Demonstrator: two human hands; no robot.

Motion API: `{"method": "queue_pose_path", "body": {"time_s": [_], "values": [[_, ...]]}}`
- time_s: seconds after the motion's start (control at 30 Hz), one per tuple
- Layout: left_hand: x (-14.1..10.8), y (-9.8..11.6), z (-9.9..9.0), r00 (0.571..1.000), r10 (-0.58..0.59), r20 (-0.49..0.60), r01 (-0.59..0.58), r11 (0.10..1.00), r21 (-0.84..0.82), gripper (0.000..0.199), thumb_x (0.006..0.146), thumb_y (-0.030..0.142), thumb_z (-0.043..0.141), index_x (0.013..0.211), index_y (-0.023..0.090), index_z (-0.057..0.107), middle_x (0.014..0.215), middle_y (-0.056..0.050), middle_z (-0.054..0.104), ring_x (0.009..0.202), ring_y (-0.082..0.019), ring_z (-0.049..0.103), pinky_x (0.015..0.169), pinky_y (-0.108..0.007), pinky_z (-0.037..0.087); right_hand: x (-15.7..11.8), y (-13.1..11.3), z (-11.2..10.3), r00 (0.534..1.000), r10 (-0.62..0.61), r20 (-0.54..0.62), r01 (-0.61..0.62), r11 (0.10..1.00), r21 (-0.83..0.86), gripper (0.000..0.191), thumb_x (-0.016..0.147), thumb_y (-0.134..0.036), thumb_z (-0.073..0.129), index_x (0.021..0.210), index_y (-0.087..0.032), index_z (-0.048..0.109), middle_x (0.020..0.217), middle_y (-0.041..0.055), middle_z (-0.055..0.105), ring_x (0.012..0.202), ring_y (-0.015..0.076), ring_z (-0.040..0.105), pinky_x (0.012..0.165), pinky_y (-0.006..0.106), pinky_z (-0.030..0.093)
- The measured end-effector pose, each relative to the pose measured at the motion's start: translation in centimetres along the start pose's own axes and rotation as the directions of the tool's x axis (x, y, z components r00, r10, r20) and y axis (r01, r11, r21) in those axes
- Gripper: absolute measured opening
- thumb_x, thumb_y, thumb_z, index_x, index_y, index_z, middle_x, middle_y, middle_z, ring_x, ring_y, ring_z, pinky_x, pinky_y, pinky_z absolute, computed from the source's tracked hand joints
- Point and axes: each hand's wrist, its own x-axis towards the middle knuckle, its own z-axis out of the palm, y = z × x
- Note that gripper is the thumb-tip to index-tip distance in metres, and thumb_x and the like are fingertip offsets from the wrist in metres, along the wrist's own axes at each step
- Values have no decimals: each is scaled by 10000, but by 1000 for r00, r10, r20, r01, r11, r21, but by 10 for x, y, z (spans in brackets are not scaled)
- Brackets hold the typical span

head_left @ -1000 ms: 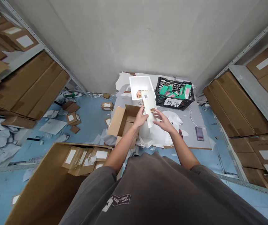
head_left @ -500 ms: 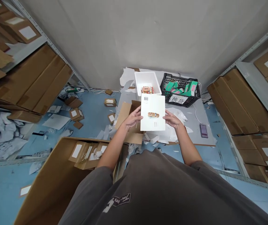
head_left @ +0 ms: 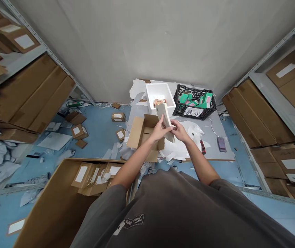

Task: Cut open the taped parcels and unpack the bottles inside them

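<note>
A white book [head_left: 162, 111] with a thick pale edge is held above the table, turned so that its edge faces me. My left hand [head_left: 160, 131] grips its left face, thumb across the lower part. On the other side my right hand [head_left: 180, 131] pinches the right edge, its fingertips close to the left thumb. Below the book stands an open cardboard box [head_left: 136, 132] with its flaps out and its inside partly visible. Just behind the book, a white bin [head_left: 160, 89] holds a few small coloured packs [head_left: 159, 102].
A black crate [head_left: 180, 109] of green and pink boxes stands at the back right. Paper scraps [head_left: 173, 148], a red-and-black tool [head_left: 202, 147] and a blurred phone-like item [head_left: 221, 144] lie on the table. A large open carton [head_left: 46, 193] is at my left, and shelves flank both sides.
The book has turned from lying face toward me to edge-on. My hands have come closer together around it, uncovering more of the open cardboard box and the red-and-black tool.
</note>
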Motion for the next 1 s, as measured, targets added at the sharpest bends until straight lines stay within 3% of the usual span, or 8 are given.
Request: {"method": "queue_pose_path", "body": {"time_s": [0.1,0.23,0.3,0.37,0.47,0.57,0.8,1.0], "values": [[4,5,9,995,89,-54,-91,996,-24,1111,840,278,901,1805,333,352,1721,-108,556,1407,-325,690,1231,-483,553,0,1,25,995,-95,-33,92,993,-72,602,911,-492,791,1482,-317,710,1520,94,706,1420,336,655,1177,528,585],[6,5,-12,990,114,-87,-115,993,-7,991,845,203,780,1768,293,430,1663,-109,625,1352,-305,729,1157,-459,612,-2,7,28,998,-47,50,48,999,-12,772,851,-559,860,1572,-357,670,1658,84,597,1465,368,629,1168,547,586],[7,4,-31,992,96,-76,-100,994,-44,947,828,187,761,1731,260,485,1623,-122,660,1353,-315,728,1127,-463,634,1,11,19,1000,17,15,-17,1000,-13,828,811,-581,889,1576,-360,659,1676,97,577,1450,389,631,1119,559,604],[8,4,-52,999,30,-22,-33,993,-114,935,813,193,776,1706,264,509,1599,-124,681,1343,-320,733,1084,-470,659,6,16,3,987,86,-138,-94,994,-51,872,755,-585,918,1551,-338,664,1653,128,592,1430,401,623,1110,578,591],[12,2,-78,991,-65,117,87,977,-195,936,812,234,837,1690,311,520,1574,-110,700,1309,-310,748,1026,-459,686,14,24,-24,908,248,-337,-268,963,-15,894,668,-558,947,1483,-311,677,1508,153,683,1343,382,656,1074,566,585],[24,-7,-90,981,-81,175,122,964,-237,935,829,274,886,1690,336,526,1548,-102,718,1300,-292,746,1019,-424,683,20,31,-46,859,428,-280,-399,903,157,832,590,-487,957,1359,-304,699,1223,94,780,1142,323,739,932,469,612],[90,-28,-87,990,-141,19,142,977,-158,1001,831,213,860,1739,361,465,1341,-43,768,1112,-186,765,967,-358,677,56,41,-88,874,408,-263,-353,906,232,824,547,-370,921,1335,-324,683,991,-11,770,920,233,737,743,326,566],[185,-14,-91,965,-198,-173,189,980,-69,1018,747,128,824,1705,317,537,1189,-24,762,970,-152,738,893,-306,650,156,69,-132,896,373,-239,-325,920,219,842,549,-365,903,1362,-280,699,1042,23,787,920,250,732,694,327,576]]}}
